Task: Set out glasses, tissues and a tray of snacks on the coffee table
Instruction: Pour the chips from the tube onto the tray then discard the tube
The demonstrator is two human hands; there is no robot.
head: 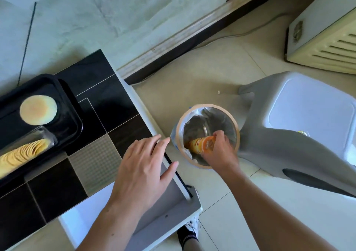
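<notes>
Bright daylight, soft shadows, wide-angle edge distortion, slight blur

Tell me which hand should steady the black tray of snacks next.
Left. The left hand hovers open over the black tiled table, nearer the black tray; the right hand holds an orange tube inside the bin.

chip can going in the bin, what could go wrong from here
The right hand holds the orange can low inside the lined bin; a snag could drag the liner off its rim. The left hand is spread at the coffee table edge, so leaning there may jolt the black tray and the stacked chips.
</notes>
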